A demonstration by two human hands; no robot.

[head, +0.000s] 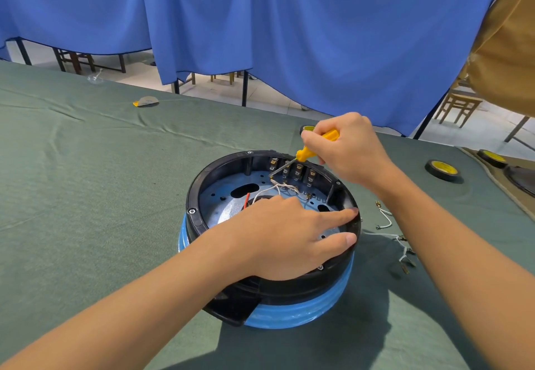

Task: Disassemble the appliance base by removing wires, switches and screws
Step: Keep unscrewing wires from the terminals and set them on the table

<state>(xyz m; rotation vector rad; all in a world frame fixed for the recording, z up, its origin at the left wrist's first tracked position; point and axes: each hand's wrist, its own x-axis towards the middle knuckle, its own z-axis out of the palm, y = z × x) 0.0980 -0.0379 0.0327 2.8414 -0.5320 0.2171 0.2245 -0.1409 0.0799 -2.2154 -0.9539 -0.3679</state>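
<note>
Round black plastic appliance base [269, 306] with a blue ribbed lower body sits open side up on the green cloth-covered table [86, 167], centre of the scene, toward the near edge.

Left hand [278, 236] lies across the open top from the near left. Fingers are straight and spread, holding nothing. The index fingertip presses the right rim, and the next finger rests on the rim just nearer.

Right hand [347, 149] comes in from the right, above the far rim. Its fingers are curled tight around the handle of a small yellow-handled screwdriver [309, 151]. The metal shaft slants down and left, tip inside the base at the left end of a row of brass-tabbed switches [298, 172] set along the far inner wall.

Thin white wires [278, 188] are bunched just below the switches, partly under the left hand. A short red wire [247, 200] is beside them on the left.

Loose white wires with metal terminals [386, 219] lie on the cloth right of the base. A black and yellow tape roll [443, 170] is farther right. A blue curtain [260, 22] hangs behind.
</note>
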